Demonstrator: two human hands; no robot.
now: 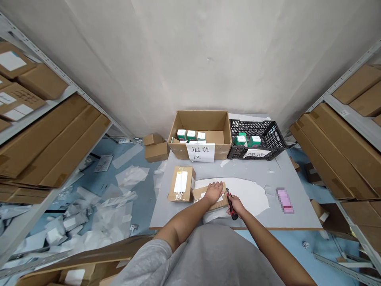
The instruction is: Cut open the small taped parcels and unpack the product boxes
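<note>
My left hand (213,192) lies flat on a small cardboard parcel (210,198), pressing it to the grey table (262,216). My right hand (236,205) grips a red and black utility knife (231,205), its tip at the parcel's right end. A sheet of white wrapping (247,194) lies under and beside the parcel. To the left of my hands stands a second cardboard parcel (181,184) with a white label and clear tape. A pixelated pink object (285,200) lies on the table to the right.
An open cardboard box (199,123) holds several small white and green boxes, with a paper sign (200,152) in Chinese on its front. A black plastic crate (256,137) stands beside it. Metal shelves of flat cartons flank me; torn packaging litters the blue floor (139,198).
</note>
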